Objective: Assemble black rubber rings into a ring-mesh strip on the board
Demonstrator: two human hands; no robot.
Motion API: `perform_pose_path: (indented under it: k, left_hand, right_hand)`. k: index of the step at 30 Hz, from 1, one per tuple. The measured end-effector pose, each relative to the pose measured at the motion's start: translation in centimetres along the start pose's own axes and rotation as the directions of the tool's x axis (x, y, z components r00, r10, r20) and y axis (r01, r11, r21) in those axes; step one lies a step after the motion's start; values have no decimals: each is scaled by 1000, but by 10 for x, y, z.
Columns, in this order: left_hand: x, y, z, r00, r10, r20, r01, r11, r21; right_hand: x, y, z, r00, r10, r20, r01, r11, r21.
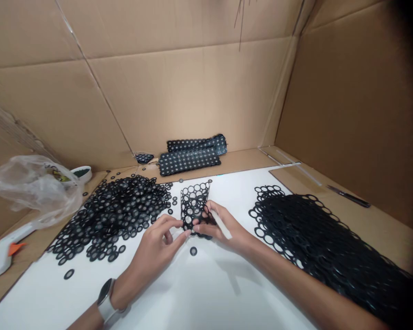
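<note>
The sheet [195,204] is a black, thin, flexible lattice of joined rings w/ round holes showing the white surface through them; it lies mid-counter, far end lifted a bit, near end under the fingers of both hands. Left hand [158,245]: thumb and forefinger pinched together at the sheet's near edge, grip nearly closed on a small bit of it, other fingers curled; a watch [106,298] w/ a pale band sits on that wrist. Right hand [220,227]: fingers pressed on the sheet's near right corner, and a pale stick [222,224] lies across the hand, held under the thumb; grip closed round the stick. One loose ring [193,250] lies just below the hands, apart from the sheet. Left of the sheet, a wide pile of loose rings [119,213], black w/ pale centres, a few strays round its edge. Right, a long heap of emptied lattice sheets [320,243], running toward the near right corner. All on a white counter [206,293] w/ cardboard walls round it. At the back, stacks of full sheets [191,156] against the wall. Far left: a clear plastic bag [34,185], a small white tub [82,173], a white glue gun [3,252] w/ orange trigger. Far right, a dark knife [349,196] on the cardboard.
</note>
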State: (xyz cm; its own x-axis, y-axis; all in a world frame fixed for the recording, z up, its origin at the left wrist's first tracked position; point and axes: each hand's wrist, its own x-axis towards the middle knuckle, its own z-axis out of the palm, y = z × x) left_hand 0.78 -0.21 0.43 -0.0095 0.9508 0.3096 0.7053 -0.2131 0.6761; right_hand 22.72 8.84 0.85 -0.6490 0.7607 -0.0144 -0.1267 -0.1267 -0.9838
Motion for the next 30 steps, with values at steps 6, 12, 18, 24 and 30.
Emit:
perform_pose_path:
  k: [6, 12, 18, 24, 30]
  left_hand:
    - [3, 3, -3, 985, -82, 151, 111, 975, -191]
    - [3, -4, -5, 939, -83, 335, 191, 934, -303]
    - [4, -3, -4, 959, -92, 269, 158, 959, -237]
    - [12, -18, -21, 948, -259, 186, 304, 911, -278]
    - [31, -62, -64, 936, -321, -144, 287, 933, -217]
  right_hand:
    - [4, 7, -2, 996, -90, 21, 91, 991, -100]
    - [4, 11, -1, 993, -93, 67, 98, 991, -89]
    - [1, 9, 2, 995, -74, 73, 80, 993, -91]
    - [-1, 8, -5, 999, -46, 13, 47, 991, -122]
    - [0, 4, -7, 985, -32, -171, 30, 999, -15]
